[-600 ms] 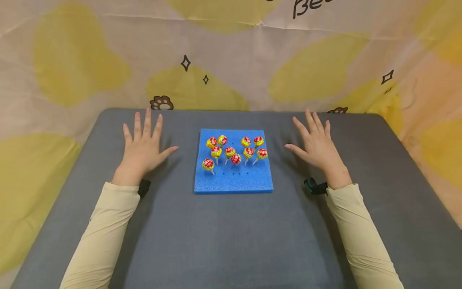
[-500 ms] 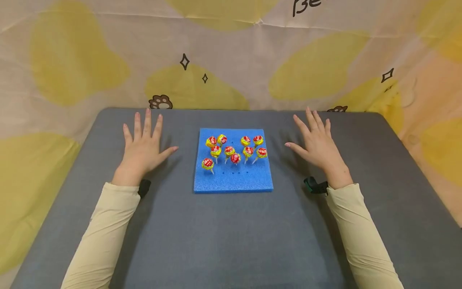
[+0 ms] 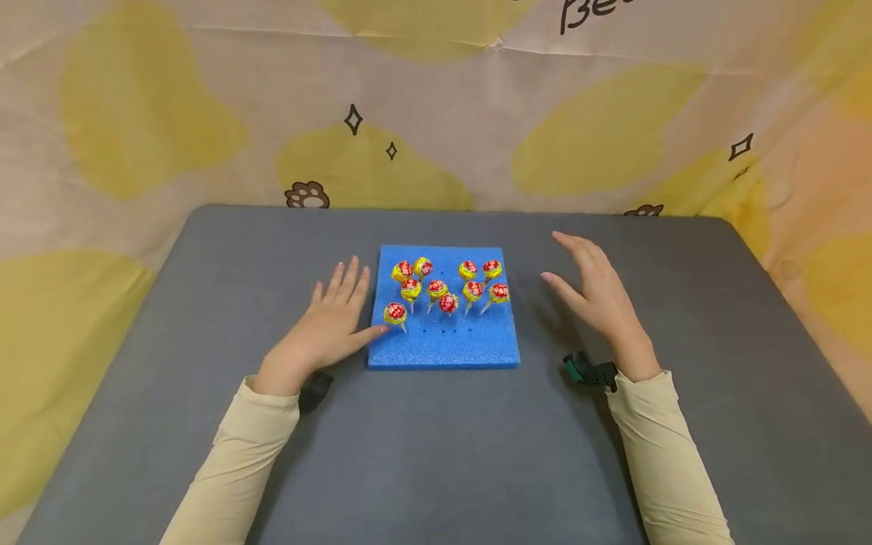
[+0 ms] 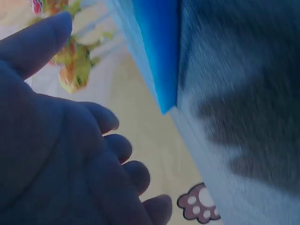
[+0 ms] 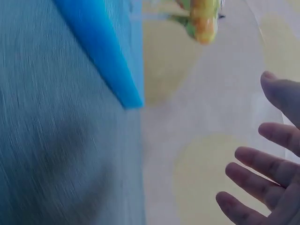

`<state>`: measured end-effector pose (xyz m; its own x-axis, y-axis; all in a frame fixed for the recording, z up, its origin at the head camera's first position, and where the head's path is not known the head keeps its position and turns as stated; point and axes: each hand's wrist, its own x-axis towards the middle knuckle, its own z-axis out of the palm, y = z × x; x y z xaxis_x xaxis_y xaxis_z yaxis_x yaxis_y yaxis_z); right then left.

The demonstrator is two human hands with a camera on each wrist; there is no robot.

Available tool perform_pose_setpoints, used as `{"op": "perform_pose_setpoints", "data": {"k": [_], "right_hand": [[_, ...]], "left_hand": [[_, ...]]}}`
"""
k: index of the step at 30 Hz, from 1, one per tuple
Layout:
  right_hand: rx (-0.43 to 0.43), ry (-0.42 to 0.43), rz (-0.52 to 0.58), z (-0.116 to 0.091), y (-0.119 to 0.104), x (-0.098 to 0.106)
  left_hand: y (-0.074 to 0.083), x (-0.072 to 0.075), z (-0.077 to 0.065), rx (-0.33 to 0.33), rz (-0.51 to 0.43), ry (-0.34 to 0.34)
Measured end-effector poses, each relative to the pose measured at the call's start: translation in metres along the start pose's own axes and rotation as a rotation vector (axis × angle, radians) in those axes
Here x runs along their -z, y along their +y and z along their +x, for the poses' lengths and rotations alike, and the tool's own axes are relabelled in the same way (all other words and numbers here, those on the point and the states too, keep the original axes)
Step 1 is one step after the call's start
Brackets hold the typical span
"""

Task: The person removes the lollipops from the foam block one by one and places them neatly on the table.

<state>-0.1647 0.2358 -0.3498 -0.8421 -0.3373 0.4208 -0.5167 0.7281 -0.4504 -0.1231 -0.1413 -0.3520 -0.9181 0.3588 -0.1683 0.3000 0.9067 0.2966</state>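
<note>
Several lollipops in yellow and red wrappers stand on white sticks in a blue foam board (image 3: 443, 352). One lollipop (image 3: 395, 312) is set apart at the board's front left. My left hand (image 3: 327, 325), fingers extended, is at the board's left edge; its thumb overlaps the board close by that lollipop in the head view. To the right of the board, my right hand (image 3: 599, 295) is held with fingers extended and thumb apart, holding nothing. In the right wrist view its fingers (image 5: 253, 161) are spread beside a lollipop head (image 5: 204, 21).
The board lies on a grey table (image 3: 443, 454), with small holes in its front part. Behind the table hangs a cloth backdrop (image 3: 477, 113) with yellow patches and paw prints. A dark band (image 3: 589, 372) is on the right wrist.
My left hand has moved right and nearer, from the table's left side to the board's edge. My right hand has turned and drawn slightly nearer, its fingers closer together. The lollipops stay put.
</note>
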Motion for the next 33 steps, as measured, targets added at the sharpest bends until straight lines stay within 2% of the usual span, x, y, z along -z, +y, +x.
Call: {"op": "perform_pose_setpoints", "data": {"k": [4, 8, 13, 19, 21, 24, 30, 33], "right_hand": [[0.010, 0.002, 0.140, 0.001, -0.007, -0.010], [-0.034, -0.012, 0.364, 0.002, -0.013, -0.018], [-0.145, -0.027, 0.698, 0.000, -0.017, -0.023], [-0.218, -0.055, 1.236, -0.002, -0.008, -0.035], [-0.231, -0.058, 1.359, -0.004, -0.005, -0.041], [-0.249, -0.057, 1.414, -0.007, -0.003, -0.050], [-0.267, -0.082, 1.351, -0.010, -0.008, -0.066], [-0.273, -0.063, 1.312, -0.010, -0.010, -0.073]], "left_hand": [[0.008, -0.010, 0.003, -0.026, -0.018, -0.015], [0.013, -0.018, 0.006, -0.048, -0.007, -0.038], [0.015, -0.023, 0.009, -0.042, 0.007, -0.052], [0.019, -0.028, 0.011, -0.058, 0.005, -0.055], [0.021, -0.031, 0.013, -0.063, 0.004, -0.050], [0.023, -0.033, 0.015, -0.069, 0.006, -0.039], [0.020, -0.034, 0.015, -0.062, 0.037, -0.031], [0.018, -0.033, 0.013, -0.054, 0.041, -0.036]]}}
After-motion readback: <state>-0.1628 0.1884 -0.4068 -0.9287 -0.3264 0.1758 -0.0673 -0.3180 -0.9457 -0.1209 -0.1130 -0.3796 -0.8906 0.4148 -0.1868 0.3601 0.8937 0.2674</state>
